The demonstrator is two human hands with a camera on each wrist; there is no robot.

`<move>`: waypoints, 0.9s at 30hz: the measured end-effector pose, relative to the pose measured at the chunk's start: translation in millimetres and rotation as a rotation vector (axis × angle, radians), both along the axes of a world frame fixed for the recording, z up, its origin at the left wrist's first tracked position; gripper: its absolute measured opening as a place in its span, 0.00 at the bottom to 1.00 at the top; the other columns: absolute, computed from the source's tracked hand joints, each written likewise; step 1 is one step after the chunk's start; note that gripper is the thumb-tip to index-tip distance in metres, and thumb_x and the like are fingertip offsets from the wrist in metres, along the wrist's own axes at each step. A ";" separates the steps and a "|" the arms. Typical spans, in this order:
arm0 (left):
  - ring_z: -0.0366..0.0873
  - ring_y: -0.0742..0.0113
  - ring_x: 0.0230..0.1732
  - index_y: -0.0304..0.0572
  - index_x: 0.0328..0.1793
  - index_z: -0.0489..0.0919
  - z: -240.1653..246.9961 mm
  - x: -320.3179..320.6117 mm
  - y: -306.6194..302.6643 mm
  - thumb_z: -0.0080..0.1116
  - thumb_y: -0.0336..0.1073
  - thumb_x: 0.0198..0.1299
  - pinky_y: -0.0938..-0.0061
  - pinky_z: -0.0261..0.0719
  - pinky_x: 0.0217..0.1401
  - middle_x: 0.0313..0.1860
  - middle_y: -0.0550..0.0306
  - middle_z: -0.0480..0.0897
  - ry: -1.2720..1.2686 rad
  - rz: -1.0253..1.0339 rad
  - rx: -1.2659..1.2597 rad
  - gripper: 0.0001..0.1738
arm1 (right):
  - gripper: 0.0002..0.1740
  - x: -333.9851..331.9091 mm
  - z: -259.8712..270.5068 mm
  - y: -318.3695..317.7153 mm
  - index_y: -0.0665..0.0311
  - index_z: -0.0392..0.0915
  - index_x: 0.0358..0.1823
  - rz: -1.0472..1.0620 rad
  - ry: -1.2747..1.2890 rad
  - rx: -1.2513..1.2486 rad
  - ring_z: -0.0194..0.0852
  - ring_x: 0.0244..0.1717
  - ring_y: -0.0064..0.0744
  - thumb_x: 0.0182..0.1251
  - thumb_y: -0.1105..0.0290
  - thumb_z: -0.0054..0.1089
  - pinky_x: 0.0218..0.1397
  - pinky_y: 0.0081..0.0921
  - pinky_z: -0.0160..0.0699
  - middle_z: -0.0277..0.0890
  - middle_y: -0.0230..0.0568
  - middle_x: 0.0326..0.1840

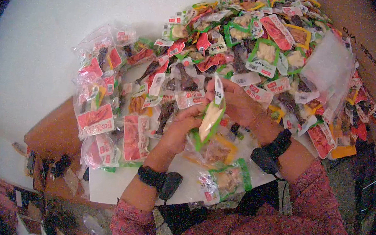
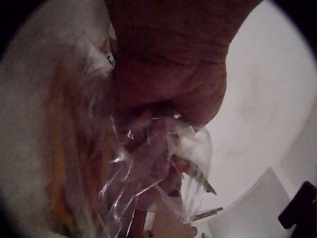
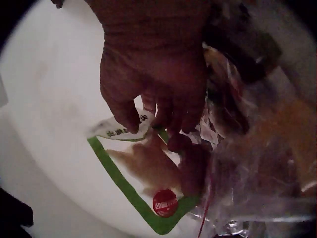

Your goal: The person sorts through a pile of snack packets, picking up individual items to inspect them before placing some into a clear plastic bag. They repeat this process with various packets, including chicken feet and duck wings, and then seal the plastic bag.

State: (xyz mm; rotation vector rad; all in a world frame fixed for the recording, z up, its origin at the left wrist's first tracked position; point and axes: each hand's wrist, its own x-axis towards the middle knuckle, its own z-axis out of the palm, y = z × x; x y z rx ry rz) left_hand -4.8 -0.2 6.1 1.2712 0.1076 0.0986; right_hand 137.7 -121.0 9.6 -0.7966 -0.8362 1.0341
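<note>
In the head view, a green-edged food packet (image 1: 210,122) with a pale piece of meat inside stands tilted between both hands. My right hand (image 1: 244,106) pinches its white, printed top end; the right wrist view shows the thumb and fingers on that end of the packet (image 3: 143,168). My left hand (image 1: 179,132) is at the packet's other side, with fingers touching its edge. Crinkled clear plastic bag (image 2: 163,168) film gathers at the left hand (image 2: 168,84), which grips it; the fingertips are hidden. Below the hands lies a yellow-edged packet (image 1: 219,150) under clear film.
A large heap of food packets (image 1: 267,57) covers the table's far and right side. Filled clear bags (image 1: 94,117) line the left. A stack of flat clear bags (image 1: 329,63) lies on the heap. Another green-edged packet (image 1: 229,181) sits near the table's front edge. A cardboard box (image 1: 369,49) stands right.
</note>
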 end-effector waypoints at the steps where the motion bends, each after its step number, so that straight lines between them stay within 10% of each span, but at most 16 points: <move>1: 0.75 0.72 0.31 0.36 0.51 0.67 1.0 -0.6 -0.7 0.48 0.42 0.53 0.84 0.73 0.29 0.38 0.55 0.77 -0.002 0.005 0.042 0.22 | 0.21 1.7 1.0 -0.7 0.60 0.63 0.51 -0.025 -0.043 -0.061 0.70 0.42 0.27 0.56 0.66 0.53 0.41 0.23 0.73 0.70 0.32 0.35; 11: 0.64 0.76 0.22 0.38 0.51 0.68 -0.3 -6.7 2.8 0.24 0.62 0.59 0.84 0.62 0.23 0.32 0.59 0.75 -0.031 -0.094 0.060 0.35 | 0.13 -1.0 9.4 2.7 0.59 0.68 0.45 -0.335 0.169 0.075 0.70 0.41 0.19 0.59 0.66 0.51 0.40 0.18 0.72 0.71 0.29 0.42; 20: 0.66 0.77 0.28 0.37 0.41 0.74 8.4 -8.9 9.6 0.39 0.50 0.61 0.80 0.64 0.30 0.31 0.58 0.75 0.105 -0.023 0.543 0.22 | 0.15 13.9 -10.6 13.5 0.67 0.68 0.44 -0.584 0.088 0.095 0.71 0.41 0.30 0.55 0.71 0.51 0.47 0.26 0.71 0.72 0.38 0.42; 22: 0.70 0.74 0.32 0.36 0.37 0.75 21.0 -13.0 3.2 0.40 0.50 0.60 0.80 0.66 0.37 0.28 0.59 0.74 -0.156 0.305 0.781 0.22 | 0.14 16.2 -8.8 10.8 0.64 0.68 0.46 -0.615 0.072 0.062 0.72 0.41 0.26 0.58 0.69 0.49 0.41 0.25 0.76 0.71 0.35 0.41; 27: 0.71 0.70 0.35 0.37 0.38 0.74 37.0 -13.2 1.9 0.51 0.38 0.54 0.77 0.68 0.41 0.30 0.57 0.74 -0.402 0.374 0.695 0.12 | 0.13 5.0 6.4 3.9 0.63 0.68 0.44 -0.759 0.092 -0.074 0.72 0.37 0.27 0.57 0.68 0.48 0.35 0.25 0.77 0.71 0.34 0.40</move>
